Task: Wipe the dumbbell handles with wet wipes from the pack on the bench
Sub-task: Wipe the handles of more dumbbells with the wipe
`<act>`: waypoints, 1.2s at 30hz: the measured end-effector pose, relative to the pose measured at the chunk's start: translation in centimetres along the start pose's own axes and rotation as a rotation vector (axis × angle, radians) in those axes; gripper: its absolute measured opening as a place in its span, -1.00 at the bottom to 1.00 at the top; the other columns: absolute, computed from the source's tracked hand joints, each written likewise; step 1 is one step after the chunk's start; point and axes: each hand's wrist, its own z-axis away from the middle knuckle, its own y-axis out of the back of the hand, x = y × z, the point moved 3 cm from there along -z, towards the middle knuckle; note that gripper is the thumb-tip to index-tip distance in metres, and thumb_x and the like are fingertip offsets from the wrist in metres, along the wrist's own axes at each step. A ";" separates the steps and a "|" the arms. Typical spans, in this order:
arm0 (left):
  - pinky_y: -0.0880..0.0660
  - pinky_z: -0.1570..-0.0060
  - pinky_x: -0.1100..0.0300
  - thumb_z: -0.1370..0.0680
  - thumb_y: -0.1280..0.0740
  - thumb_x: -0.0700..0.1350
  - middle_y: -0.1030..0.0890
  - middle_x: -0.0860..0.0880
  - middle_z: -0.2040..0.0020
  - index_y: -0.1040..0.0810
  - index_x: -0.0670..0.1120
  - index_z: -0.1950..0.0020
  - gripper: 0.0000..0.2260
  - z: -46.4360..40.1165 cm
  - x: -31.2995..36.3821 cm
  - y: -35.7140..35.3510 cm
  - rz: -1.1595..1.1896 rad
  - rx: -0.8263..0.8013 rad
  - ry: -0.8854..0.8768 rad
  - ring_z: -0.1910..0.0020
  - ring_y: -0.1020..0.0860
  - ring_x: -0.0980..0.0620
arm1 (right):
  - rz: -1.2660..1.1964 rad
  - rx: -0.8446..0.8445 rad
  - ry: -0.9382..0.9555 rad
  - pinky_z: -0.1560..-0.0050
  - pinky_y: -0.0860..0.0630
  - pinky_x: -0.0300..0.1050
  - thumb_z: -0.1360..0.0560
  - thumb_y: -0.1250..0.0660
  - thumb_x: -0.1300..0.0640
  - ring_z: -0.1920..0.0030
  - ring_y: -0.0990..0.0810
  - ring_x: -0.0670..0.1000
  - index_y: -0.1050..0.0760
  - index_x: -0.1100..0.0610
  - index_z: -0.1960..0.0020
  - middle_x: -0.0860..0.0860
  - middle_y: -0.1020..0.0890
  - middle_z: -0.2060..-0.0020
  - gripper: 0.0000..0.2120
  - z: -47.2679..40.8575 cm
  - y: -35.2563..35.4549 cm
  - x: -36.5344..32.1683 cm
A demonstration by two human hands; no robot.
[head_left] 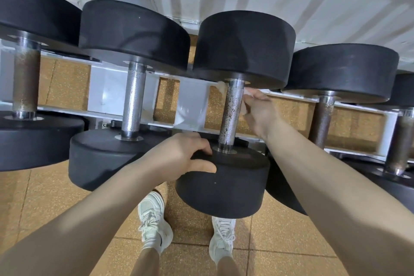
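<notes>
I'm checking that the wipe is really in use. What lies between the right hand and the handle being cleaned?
In the head view, a crumpled wipe lies between the right hand and the speckled handle, pressed against its upper part.

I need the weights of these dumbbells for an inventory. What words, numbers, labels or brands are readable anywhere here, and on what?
None can be read.
Black dumbbell heads: plain rubber, no numbers or brand showing.
Handles, including the one being wiped: knurling and rust spots only.
White rack: no label.
Wet wipe in the right hand: no print.
White sneakers: no legible logo.
</notes>
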 end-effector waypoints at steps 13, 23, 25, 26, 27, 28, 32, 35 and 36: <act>-0.37 -0.12 0.20 -0.46 -0.37 0.09 -0.49 0.00 -0.11 -0.52 -0.05 -0.20 -0.62 -0.2 0.3 0.3 -0.043 -0.061 0.021 -0.11 -0.44 0.05 | 0.536 -0.226 0.003 0.30 -0.49 -0.30 -0.41 -0.30 0.46 0.38 -0.52 -0.12 -0.60 0.33 0.07 0.04 -0.59 0.35 -0.84 3.4 3.6 2.4; -0.41 -0.17 0.10 -0.46 -0.35 0.11 -0.49 -0.02 -0.13 -0.50 -0.05 -0.23 -0.60 -0.2 0.1 0.1 -0.044 -0.071 0.027 -0.13 -0.45 0.01 | 0.254 -0.017 0.125 0.03 -0.46 -0.05 -0.50 -0.16 0.45 0.20 -0.49 0.05 -0.37 0.10 0.33 0.07 -0.55 0.25 -0.67 -0.2 0.8 1.3; -0.40 -0.18 0.10 -0.47 -0.34 0.12 -0.48 -0.01 -0.14 -0.50 -0.05 -0.23 -0.60 -0.2 0.1 0.1 -0.052 -0.071 0.036 -0.14 -0.44 0.01 | 0.355 -0.129 0.181 0.07 -0.51 -0.15 -0.46 -0.19 0.51 0.32 -0.54 -0.08 -0.40 0.16 0.34 0.02 -0.54 0.34 -0.67 0.9 1.6 1.4; -0.40 -0.18 0.09 -0.47 -0.34 0.12 -0.48 -0.01 -0.14 -0.50 -0.05 -0.23 -0.60 -0.2 0.1 0.1 -0.053 -0.072 0.041 -0.14 -0.44 0.01 | 0.425 -0.207 0.196 0.16 -0.52 -0.23 -0.44 -0.21 0.54 0.40 -0.54 -0.14 -0.40 0.19 0.35 -0.02 -0.54 0.39 -0.68 1.6 2.0 1.6; -0.40 -0.19 0.09 -0.47 -0.34 0.12 -0.49 -0.01 -0.14 -0.50 -0.05 -0.23 -0.60 -0.2 0.2 0.2 -0.054 -0.071 0.043 -0.14 -0.44 0.01 | 0.515 -0.288 0.199 0.26 -0.50 -0.31 -0.42 -0.23 0.55 0.47 -0.52 -0.18 -0.40 0.20 0.35 -0.04 -0.54 0.46 -0.69 2.4 2.2 1.9; -0.40 -0.19 0.10 -0.47 -0.34 0.12 -0.49 -0.01 -0.15 -0.50 -0.06 -0.23 -0.60 -0.2 0.2 0.2 -0.055 -0.070 0.043 -0.15 -0.45 0.00 | 0.648 -0.341 0.200 0.34 -0.45 -0.38 -0.42 -0.26 0.52 0.51 -0.49 -0.22 -0.41 0.18 0.36 -0.05 -0.53 0.50 -0.69 3.1 2.2 2.3; -0.38 -0.17 0.15 -0.48 -0.34 0.10 -0.48 -0.02 -0.16 -0.49 -0.06 -0.24 -0.60 0.1 0.5 0.2 -0.057 -0.069 0.045 -0.16 -0.44 0.02 | 1.086 -0.175 0.384 0.33 -0.38 -0.38 -0.45 -0.26 0.36 0.36 -0.52 -0.06 -0.43 0.14 0.30 -0.03 -0.52 0.39 -0.80 4.3 1.9 1.8; -0.38 -0.15 0.18 -0.48 -0.35 0.10 -0.48 0.00 -0.14 -0.50 -0.05 -0.22 -0.62 0.2 0.4 0.2 -0.038 -0.055 0.046 -0.14 -0.43 0.04 | 1.087 0.035 0.782 0.34 -0.43 -0.21 -0.50 -0.19 0.34 0.33 -0.52 0.08 -0.43 0.25 0.09 0.08 -0.53 0.31 -0.94 5.2 0.4 -1.8; -0.38 -0.15 0.17 -0.48 -0.35 0.09 -0.49 0.00 -0.14 -0.51 -0.05 -0.21 -0.63 0.1 0.4 0.2 -0.037 -0.050 0.040 -0.14 -0.43 0.04 | 1.211 0.015 0.907 0.26 -0.45 -0.09 -0.50 -0.19 0.36 0.23 -0.53 0.14 -0.44 0.27 0.00 0.14 -0.53 0.20 -0.89 5.3 -0.4 -2.5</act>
